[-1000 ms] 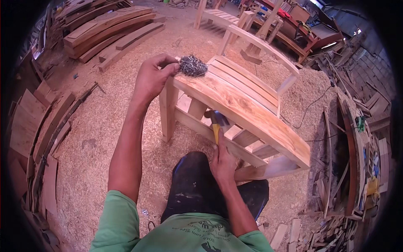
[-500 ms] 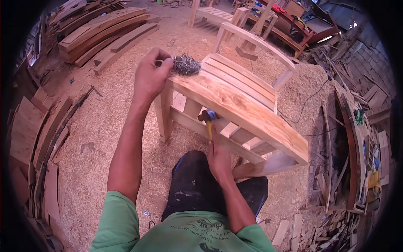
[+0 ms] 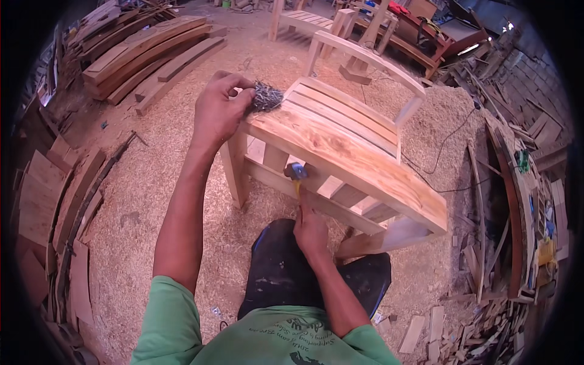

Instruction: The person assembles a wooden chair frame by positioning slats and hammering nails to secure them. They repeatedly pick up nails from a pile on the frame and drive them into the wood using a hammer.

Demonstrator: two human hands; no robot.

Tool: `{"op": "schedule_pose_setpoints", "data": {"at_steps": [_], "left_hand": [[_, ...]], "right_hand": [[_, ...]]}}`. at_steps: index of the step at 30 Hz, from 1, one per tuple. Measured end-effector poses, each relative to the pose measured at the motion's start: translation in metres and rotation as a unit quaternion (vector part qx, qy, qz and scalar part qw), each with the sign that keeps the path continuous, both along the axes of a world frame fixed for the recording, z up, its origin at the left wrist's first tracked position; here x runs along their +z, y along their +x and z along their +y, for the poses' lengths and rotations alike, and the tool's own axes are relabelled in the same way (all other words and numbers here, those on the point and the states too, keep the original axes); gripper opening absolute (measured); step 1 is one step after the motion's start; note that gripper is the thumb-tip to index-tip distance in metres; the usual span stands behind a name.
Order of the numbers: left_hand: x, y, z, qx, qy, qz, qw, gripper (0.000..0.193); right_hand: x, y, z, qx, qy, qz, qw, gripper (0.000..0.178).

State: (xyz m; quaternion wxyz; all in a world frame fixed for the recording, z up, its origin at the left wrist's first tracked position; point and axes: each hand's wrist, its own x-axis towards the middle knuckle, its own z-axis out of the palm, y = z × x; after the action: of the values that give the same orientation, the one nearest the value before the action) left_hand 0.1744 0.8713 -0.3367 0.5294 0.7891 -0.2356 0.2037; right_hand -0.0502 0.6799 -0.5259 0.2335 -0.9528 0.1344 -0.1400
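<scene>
At the left end of a wooden chair's broad near rail [image 3: 340, 143], my left hand [image 3: 222, 106] is closed in a pinch. Its fingertips touch the edge of a dark, spiky pile of nails [image 3: 266, 96]; anything between them is too small to make out. My right hand [image 3: 311, 228] grips a hammer [image 3: 297, 171] by its yellow handle, with the metal head up, in front of the rail and below its top. Pale slats [image 3: 347, 115] form the part of the chair beyond the rail.
Stacked curved planks [image 3: 146, 52] lie at the far left. Boards [image 3: 45, 188] line the left side, and offcuts [image 3: 486, 328] lie at the lower right. A dark cable [image 3: 447, 143] runs over wood shavings [image 3: 164, 164]. Another slatted wooden piece [image 3: 307, 20] stands behind.
My right hand and the hammer have shifted slightly to the left. The left hand stays at the pile of nails, and the view has moved a little.
</scene>
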Motion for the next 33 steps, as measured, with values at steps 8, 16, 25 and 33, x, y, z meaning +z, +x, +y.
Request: {"op": "schedule_pose_setpoints", "data": {"at_steps": [8,16,25,33], "left_hand": [[0.016,0.0,-0.012,0.022,-0.124,-0.054,0.991,0.018],[0.009,-0.001,-0.008,0.084,-0.15,-0.086,0.981,0.028],[-0.104,-0.083,0.017,0.177,-0.303,0.089,0.932,0.02],[-0.277,-0.057,-0.051,0.144,-0.313,0.181,0.921,0.018]], "right_hand": [[-0.001,0.001,0.003,-0.01,0.02,-0.083,0.996,0.059],[-0.002,-0.002,-0.001,-0.007,0.026,-0.081,0.996,0.072],[0.006,-0.004,-0.001,-0.013,0.032,0.035,0.999,0.072],[0.004,-0.02,0.026,0.004,0.111,0.006,0.994,0.075]]}}
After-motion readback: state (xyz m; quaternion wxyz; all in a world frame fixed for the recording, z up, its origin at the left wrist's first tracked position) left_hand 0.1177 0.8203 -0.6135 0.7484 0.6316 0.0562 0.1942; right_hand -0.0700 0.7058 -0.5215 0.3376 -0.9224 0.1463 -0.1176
